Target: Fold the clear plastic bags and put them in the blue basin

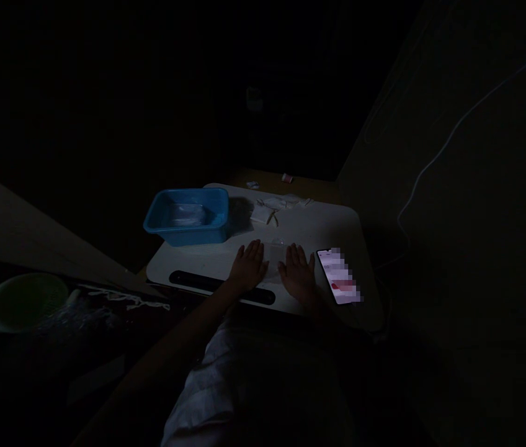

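Dim light covers a small white table (pixel 337 223). My left hand (pixel 249 267) lies flat with its fingers stretched out, at the left edge of a thin clear plastic packet (pixel 276 257). On the packet's right edge rests my right hand (pixel 298 270), also flat, its fingers extended and thumb apart. Neither hand grips anything. What the packet holds is too dark to tell. Beyond the hands lie crumpled white pieces and wrapping (pixel 263 214). A lit phone (pixel 337 276) is just right of my right hand.
A blue basin (pixel 193 236) with clear plastic packs inside stands at the table's back left. A black strip (pixel 198 281) runs along the near edge. A small red-and-white item (pixel 287 178) lies behind the table. A white cable (pixel 449 139) hangs at the right.
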### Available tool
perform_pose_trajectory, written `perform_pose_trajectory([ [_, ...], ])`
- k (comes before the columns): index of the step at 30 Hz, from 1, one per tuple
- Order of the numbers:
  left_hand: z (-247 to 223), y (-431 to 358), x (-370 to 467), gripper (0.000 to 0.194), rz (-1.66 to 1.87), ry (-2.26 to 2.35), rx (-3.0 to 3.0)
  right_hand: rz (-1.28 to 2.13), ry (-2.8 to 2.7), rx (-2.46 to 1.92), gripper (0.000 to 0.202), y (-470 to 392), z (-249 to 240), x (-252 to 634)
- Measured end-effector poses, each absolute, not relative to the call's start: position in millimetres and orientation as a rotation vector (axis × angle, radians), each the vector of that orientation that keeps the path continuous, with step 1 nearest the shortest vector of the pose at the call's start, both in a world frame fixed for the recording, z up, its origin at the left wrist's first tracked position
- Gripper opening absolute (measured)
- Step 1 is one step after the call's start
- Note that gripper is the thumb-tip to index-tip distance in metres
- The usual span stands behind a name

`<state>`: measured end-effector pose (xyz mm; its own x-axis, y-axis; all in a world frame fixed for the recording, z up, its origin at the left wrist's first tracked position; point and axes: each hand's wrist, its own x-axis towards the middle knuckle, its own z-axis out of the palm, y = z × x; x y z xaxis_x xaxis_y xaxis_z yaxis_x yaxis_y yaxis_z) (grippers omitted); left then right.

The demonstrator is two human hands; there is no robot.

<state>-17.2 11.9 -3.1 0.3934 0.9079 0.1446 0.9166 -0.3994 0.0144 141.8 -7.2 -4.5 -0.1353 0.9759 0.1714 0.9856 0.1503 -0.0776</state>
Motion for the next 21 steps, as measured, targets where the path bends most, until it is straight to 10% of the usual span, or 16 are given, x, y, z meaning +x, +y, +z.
perform_pose_trajectory([
  [21, -4.9, 10.4, -14.2, 0.054, -0.246, -1.704, -2.568, -0.123, -2.267, -1.904, 0.057, 4.6, -11.0, 151.9],
])
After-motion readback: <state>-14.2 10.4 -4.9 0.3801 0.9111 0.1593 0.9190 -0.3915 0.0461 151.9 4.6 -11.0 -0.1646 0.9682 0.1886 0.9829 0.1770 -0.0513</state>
